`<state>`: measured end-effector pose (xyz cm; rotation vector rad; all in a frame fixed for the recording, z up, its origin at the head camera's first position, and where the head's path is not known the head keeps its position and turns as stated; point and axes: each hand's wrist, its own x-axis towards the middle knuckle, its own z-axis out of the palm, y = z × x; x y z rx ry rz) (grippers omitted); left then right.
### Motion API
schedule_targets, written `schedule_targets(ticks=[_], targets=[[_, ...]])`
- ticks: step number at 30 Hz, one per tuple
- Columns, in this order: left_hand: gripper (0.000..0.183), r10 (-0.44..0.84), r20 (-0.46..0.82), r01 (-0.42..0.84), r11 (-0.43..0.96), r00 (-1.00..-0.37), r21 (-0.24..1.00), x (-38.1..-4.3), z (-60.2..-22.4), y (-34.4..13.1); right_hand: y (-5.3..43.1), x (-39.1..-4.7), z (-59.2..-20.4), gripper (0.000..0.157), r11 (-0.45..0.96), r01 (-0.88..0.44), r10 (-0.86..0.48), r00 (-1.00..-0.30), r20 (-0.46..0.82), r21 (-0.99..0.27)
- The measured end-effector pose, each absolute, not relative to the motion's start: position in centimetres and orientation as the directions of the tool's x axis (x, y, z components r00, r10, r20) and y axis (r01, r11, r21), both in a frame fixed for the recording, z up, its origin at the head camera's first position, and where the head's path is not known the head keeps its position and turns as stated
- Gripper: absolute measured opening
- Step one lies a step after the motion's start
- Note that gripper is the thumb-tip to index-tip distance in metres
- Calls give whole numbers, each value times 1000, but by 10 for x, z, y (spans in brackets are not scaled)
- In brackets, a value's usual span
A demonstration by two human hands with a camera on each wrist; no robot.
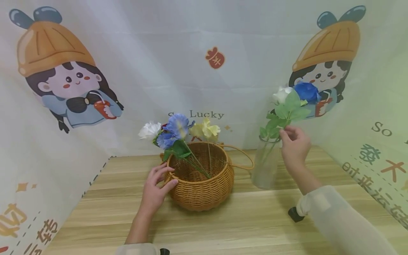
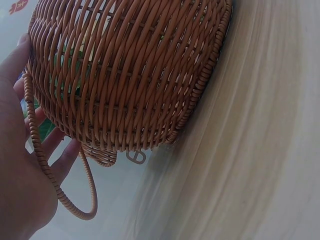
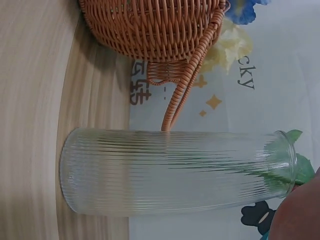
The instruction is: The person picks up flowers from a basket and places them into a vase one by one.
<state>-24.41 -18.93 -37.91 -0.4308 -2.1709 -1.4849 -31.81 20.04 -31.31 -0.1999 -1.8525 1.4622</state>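
My left hand [image 1: 155, 187] holds the near left rim of a round wicker basket [image 1: 202, 194], thumb and fingers at its edge. In the basket stand a white flower [image 1: 149, 130], a blue-purple flower [image 1: 177, 126] and a yellow flower [image 1: 210, 130], leaning on long stems. At the mouth of a clear ribbed glass vase [image 1: 265, 170], my right hand [image 1: 295, 147] pinches the leafy stem of a blue rose [image 1: 306, 92]. A white rose [image 1: 283, 95] rises beside it over the vase. The right wrist view shows blurred green stems through the vase's glass [image 3: 180, 172].
The basket's loop handle [image 1: 247, 156] sticks out to the right, close to the vase; another handle [image 2: 82, 212] hangs near my left hand. Both stand on a wood-grain table [image 1: 242, 226]. A printed white cloth [image 1: 153, 63] rises behind and at the sides.
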Motion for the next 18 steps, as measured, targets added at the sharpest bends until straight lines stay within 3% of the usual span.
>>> schedule_targets(ticks=[18], targets=[[31,2,544,506,371,-839,779,-244,-378,-190,197,-327,-323,24,306,-386,631,-602,489,-870]])
